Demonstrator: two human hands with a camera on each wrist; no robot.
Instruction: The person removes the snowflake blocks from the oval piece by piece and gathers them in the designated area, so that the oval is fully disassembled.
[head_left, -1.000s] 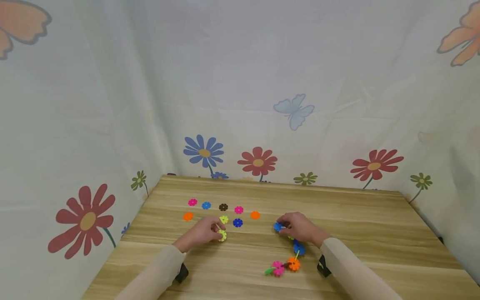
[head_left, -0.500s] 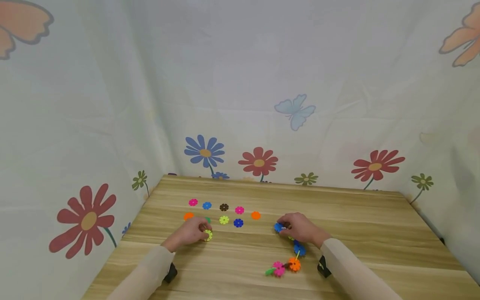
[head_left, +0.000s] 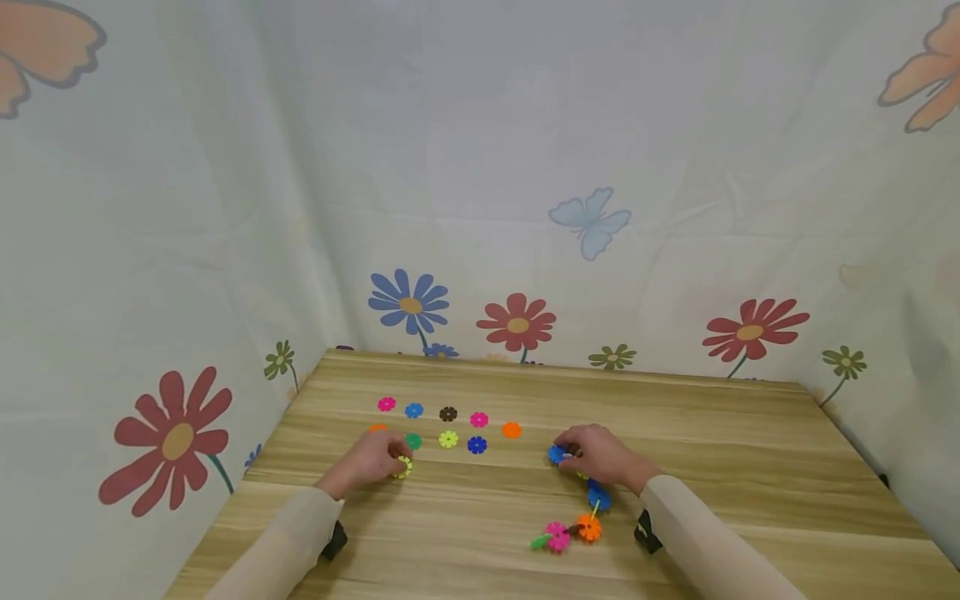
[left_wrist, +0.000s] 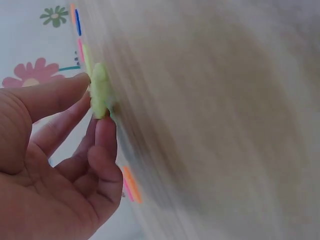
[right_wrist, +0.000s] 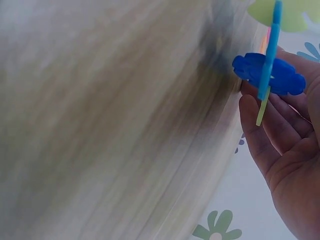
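Note:
Between thumb and fingers, my left hand [head_left: 367, 461] pinches a yellow-green snowflake disc [left_wrist: 100, 91], close over the table's left part. A green disc [head_left: 413, 442] lies just beyond those fingers, and an orange disc [head_left: 378, 428] is partly hidden behind the hand. My right hand [head_left: 602, 456] holds the far end of a chain of interlocked snowflake discs, by a blue disc [head_left: 556, 454]. From under this hand the chain curves toward me through another blue disc [head_left: 598, 498], an orange disc [head_left: 588, 527], a pink disc [head_left: 557, 537] and a green end disc [head_left: 540, 542].
Loose discs lie flat in two rough rows on the wooden table [head_left: 712, 450]: among them a pink one [head_left: 386, 404], a brown one [head_left: 447, 414], a yellow-green one [head_left: 448, 439] and a dark blue one [head_left: 477, 445]. A flower-print curtain [head_left: 480, 167] surrounds the table's back and sides.
My left hand has moved left with the yellow-green disc, uncovering the green disc and partly covering the orange one. The right hand and chain have stayed in place.

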